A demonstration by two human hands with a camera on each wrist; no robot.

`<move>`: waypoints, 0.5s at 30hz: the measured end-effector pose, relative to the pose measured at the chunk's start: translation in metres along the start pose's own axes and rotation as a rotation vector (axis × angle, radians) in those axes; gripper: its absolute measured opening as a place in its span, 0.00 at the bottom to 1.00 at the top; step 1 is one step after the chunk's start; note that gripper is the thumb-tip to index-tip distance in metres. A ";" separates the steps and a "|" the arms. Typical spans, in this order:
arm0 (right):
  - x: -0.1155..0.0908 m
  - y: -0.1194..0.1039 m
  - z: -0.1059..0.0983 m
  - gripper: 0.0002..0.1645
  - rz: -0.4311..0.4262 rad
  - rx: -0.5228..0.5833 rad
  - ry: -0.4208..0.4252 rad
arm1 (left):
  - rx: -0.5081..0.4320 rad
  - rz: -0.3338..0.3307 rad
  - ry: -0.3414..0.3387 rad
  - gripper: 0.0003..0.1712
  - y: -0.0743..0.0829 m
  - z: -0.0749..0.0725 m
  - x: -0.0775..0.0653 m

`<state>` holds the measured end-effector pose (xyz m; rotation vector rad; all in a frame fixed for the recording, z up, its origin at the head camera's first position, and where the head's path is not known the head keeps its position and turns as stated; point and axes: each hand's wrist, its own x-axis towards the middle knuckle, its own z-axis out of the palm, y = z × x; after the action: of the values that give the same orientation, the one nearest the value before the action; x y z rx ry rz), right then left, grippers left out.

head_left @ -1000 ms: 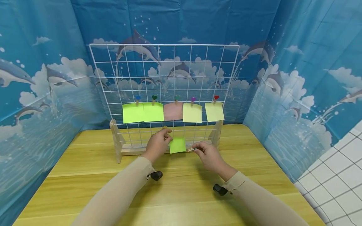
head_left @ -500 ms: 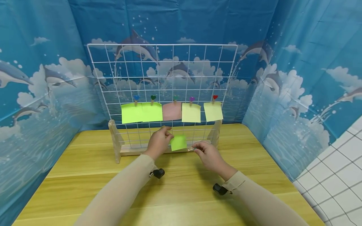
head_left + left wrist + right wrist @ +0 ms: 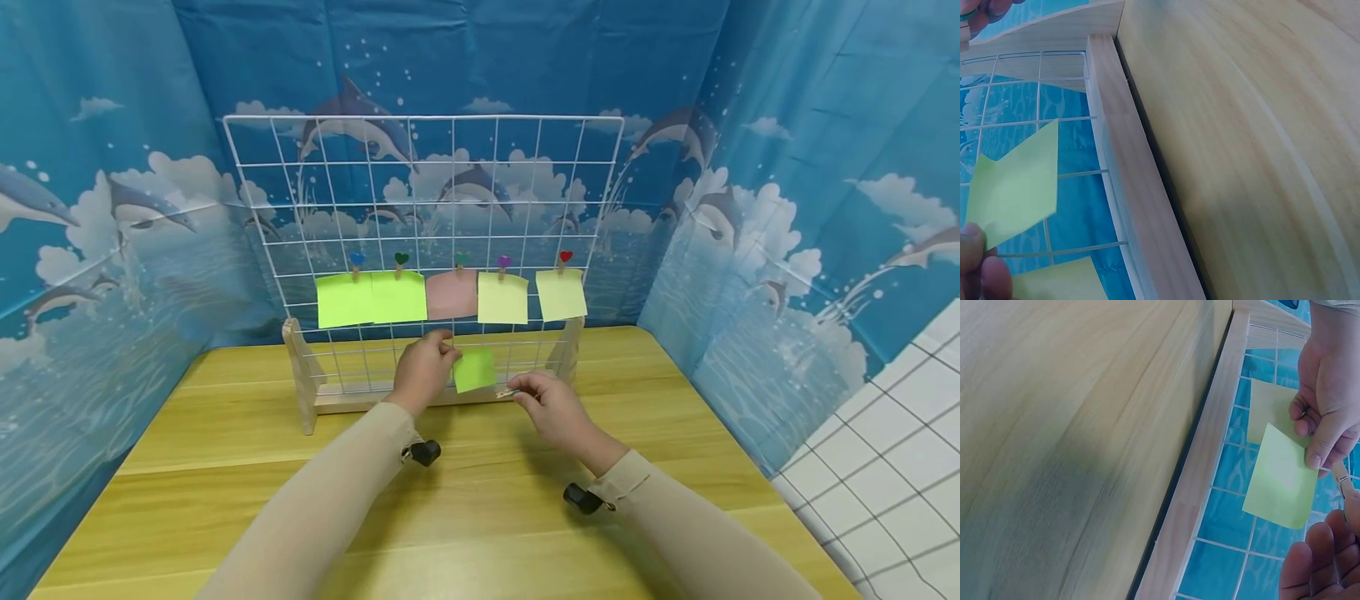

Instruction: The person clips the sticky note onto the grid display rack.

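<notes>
In the head view my left hand (image 3: pixel 423 369) pinches the edge of a bright green sticky note (image 3: pixel 475 369) in front of the lower part of the white wire grid (image 3: pixel 453 179). A second pale note (image 3: pixel 1266 411) shows behind that hand in the right wrist view; whether it is held or fixed to the grid I cannot tell. My right hand (image 3: pixel 553 410) pinches a small wooden clothespin (image 3: pixel 506 393) just to the right of the green note. The clothespin and the note are apart.
Several notes hang in a row on the grid under heart-topped clothespins, among them a pink note (image 3: pixel 452 295) and a pale yellow note (image 3: pixel 502 298). Wooden feet (image 3: pixel 302 379) hold the grid on the wooden table (image 3: pixel 480 517). A blue dolphin curtain (image 3: pixel 525 58) stands behind.
My left hand has lifted the green note slightly up against the lower grid. The right hand with the clothespin has hardly moved. The head view has shifted slightly.
</notes>
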<state>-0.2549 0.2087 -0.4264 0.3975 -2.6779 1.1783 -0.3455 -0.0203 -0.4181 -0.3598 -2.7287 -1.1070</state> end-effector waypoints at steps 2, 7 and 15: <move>0.000 0.000 -0.001 0.11 -0.002 0.003 0.000 | -0.001 -0.003 0.006 0.25 0.001 0.000 0.001; 0.000 -0.001 -0.003 0.10 -0.003 0.010 -0.001 | 0.012 -0.007 0.016 0.21 0.002 0.002 0.003; 0.006 0.000 -0.006 0.11 -0.007 -0.005 0.006 | 0.029 -0.024 0.013 0.19 0.007 0.003 0.003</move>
<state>-0.2603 0.2119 -0.4210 0.4015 -2.6723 1.1687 -0.3467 -0.0133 -0.4146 -0.3149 -2.7419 -1.0708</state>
